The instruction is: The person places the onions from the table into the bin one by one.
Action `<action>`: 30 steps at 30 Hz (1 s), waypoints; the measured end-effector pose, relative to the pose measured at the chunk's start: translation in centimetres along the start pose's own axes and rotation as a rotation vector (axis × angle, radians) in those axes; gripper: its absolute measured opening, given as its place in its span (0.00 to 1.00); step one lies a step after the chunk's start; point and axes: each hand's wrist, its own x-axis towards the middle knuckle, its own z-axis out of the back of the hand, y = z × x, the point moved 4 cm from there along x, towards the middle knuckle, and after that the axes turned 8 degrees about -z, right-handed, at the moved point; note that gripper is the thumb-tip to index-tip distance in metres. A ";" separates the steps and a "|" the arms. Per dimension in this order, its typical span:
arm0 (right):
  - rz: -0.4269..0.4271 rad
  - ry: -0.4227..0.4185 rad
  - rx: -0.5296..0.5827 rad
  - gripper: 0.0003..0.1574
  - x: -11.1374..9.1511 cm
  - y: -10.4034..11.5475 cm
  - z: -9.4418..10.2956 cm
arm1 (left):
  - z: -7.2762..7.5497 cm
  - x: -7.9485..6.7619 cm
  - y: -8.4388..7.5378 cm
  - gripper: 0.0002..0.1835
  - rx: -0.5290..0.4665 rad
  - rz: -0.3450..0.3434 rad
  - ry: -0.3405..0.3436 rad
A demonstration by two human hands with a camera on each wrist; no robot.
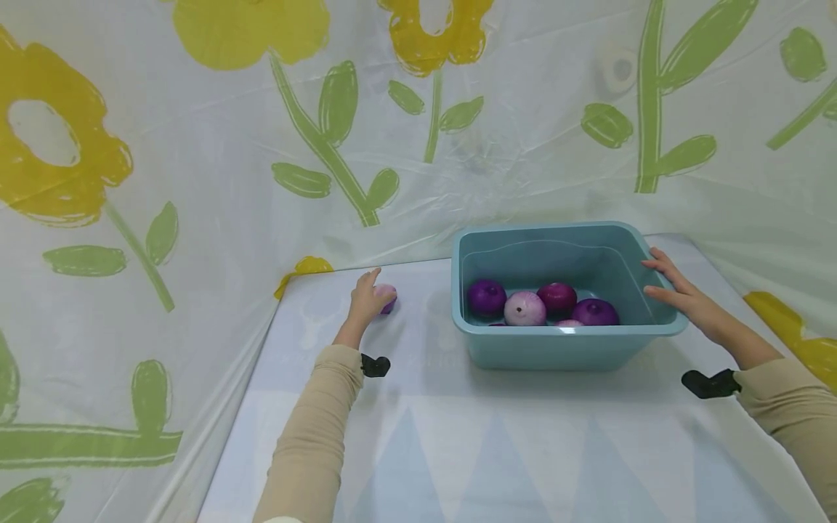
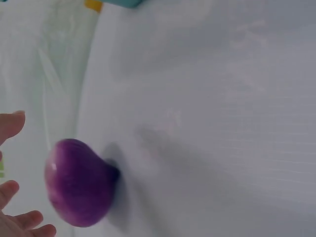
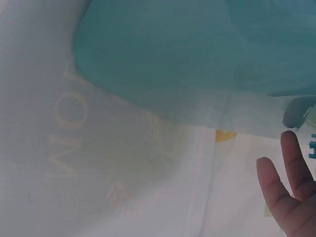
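A purple onion point(image 1: 387, 307) lies on the left part of the table. My left hand point(image 1: 363, 299) is right beside it, thumb and fingers spread. In the left wrist view, a gap shows between the fingertips point(image 2: 42, 230) and this onion point(image 2: 81, 185). A blue-green plastic basin point(image 1: 549, 352) stands on the right, holding several purple and pale pink onions point(image 1: 525, 309); its front wall partly hides some. My right hand point(image 1: 700, 309) is at the basin's right rim, fingers extended and apart. Whether it touches the rim is hard to tell.
The table point(image 1: 431, 407) has a pale cloth with light blue triangles. Behind it and at the sides hangs a whitish curtain point(image 1: 216, 145) printed with yellow flowers and green leaves. A black wrist mount point(image 1: 375, 365) sits on each sleeve.
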 end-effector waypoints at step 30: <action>0.019 -0.012 0.000 0.37 0.2 -0.1 0.0 | -3.6 -1.6 3.1 0.29 0.047 -0.045 -0.049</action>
